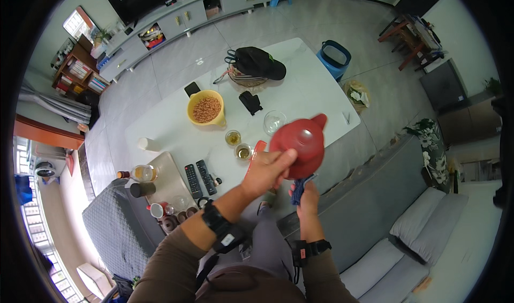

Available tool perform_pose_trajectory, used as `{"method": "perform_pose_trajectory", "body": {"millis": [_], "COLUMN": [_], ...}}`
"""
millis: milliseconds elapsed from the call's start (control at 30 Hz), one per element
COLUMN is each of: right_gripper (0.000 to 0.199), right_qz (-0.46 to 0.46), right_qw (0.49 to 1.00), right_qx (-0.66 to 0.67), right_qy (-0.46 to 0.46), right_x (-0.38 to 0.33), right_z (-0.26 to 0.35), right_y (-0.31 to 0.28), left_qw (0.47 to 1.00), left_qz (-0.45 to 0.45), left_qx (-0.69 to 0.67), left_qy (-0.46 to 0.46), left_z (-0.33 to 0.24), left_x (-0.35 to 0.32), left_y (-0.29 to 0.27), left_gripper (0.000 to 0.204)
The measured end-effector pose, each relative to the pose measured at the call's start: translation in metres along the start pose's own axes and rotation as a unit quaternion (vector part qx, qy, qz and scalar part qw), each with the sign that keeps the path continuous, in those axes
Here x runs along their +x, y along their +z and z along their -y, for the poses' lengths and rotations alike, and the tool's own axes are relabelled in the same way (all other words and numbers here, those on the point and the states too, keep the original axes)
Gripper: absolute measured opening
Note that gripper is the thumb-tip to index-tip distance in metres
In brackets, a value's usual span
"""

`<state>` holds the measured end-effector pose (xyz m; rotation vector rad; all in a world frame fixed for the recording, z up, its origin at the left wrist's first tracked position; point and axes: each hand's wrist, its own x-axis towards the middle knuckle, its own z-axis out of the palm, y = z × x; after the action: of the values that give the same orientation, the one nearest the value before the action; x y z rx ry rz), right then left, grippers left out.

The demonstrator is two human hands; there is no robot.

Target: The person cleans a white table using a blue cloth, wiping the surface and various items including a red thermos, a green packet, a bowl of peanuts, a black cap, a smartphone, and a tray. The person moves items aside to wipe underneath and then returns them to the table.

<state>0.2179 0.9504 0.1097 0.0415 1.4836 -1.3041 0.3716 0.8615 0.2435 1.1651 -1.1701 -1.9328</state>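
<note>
Gripping the red bowl (300, 145) is the left hand (265, 173); the right hand (308, 200) clutches a cloth (297, 194). The bowl seems light, stiff, slick: best held by its rim.

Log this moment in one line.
left hand: gripping red spouted container | right hand: holding dark-blue cloth | table: yellow bowl, two remotes

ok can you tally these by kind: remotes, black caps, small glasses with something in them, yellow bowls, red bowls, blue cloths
Remotes: 2
Black cap: 1
Small glasses with contents: 2
Yellow bowl: 1
Red bowl, in the left hand: 1
Blue cloth, in the right hand: 1
Total: 8
</note>
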Motion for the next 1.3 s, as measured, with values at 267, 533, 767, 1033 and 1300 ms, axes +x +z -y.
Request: {"method": "perform_pose_trajectory", "body": {"millis": [267, 533, 767, 1033, 1300], "right_gripper": [0.022, 0.041, 0.05, 0.055, 0.057], "right_qz": [0.037, 0.016, 0.045, 0.162, 0.21], "right_qw": [0.991, 0.967, 0.982, 0.967, 0.969], "right_qx": [-0.124, -0.246, -0.184, -0.105, -0.031], "right_qy": [0.029, -0.059, -0.018, 0.165, 0.124], "right_x": [0.126, 0.277, 0.323, 0.262, 0.253], "right_z": [0.024, 0.051, 0.051, 0.005, -0.017], "right_y": [-0.088, -0.075, -0.039, -0.043, -0.055], "left_qw": [0.998, 0.995, 0.998, 0.967, 0.918], "left_qz": [0.003, -0.027, -0.032, -0.049, -0.16], "left_qx": [-0.046, -0.039, 0.053, 0.223, 0.266], "left_qy": [-0.048, -0.085, -0.005, 0.113, 0.247], "left_z": [0.106, 0.177, 0.201, 0.211, 0.207], "left_x": [0.14, 0.177, 0.172, 0.173, 0.136], "left_y": [0.047, 0.024, 0.003, -0.023, -0.04], "left_gripper": [0.054, 0.053, 0.053, 0.051, 0.027]}}
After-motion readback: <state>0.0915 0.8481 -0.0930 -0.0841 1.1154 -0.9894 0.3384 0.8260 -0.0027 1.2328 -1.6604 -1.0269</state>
